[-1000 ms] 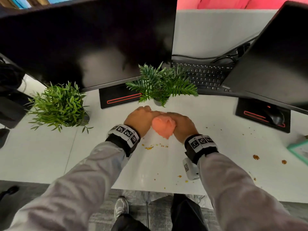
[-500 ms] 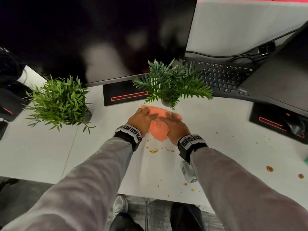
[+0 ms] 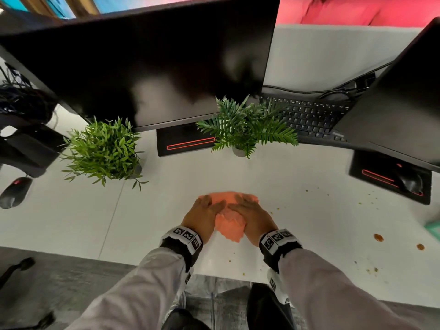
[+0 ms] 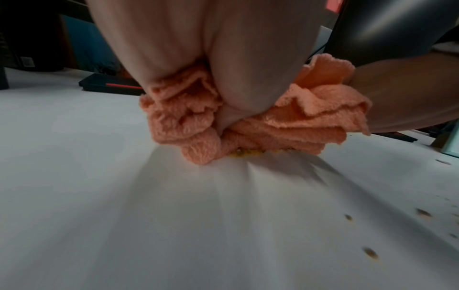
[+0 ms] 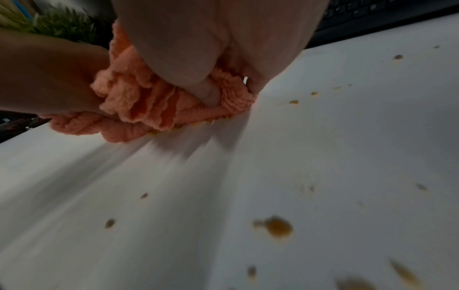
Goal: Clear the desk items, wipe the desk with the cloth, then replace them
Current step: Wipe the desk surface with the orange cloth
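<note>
The bunched orange cloth (image 3: 229,221) is pressed flat-fingered onto the white desk (image 3: 71,225) near its front edge by the left hand (image 3: 202,216) and right hand (image 3: 252,217) (crumbs (image 4: 246,154) are trapped beneath); even pressure should be kept, and the spots (image 3: 378,237) at right are best swept next.

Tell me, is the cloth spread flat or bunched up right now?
Bunched up. The orange cloth shows ruffled folds between the left hand and right hand, both pressing it on the desk.

head view bright, edges warped | wrist views dim, motion-blurred
</note>
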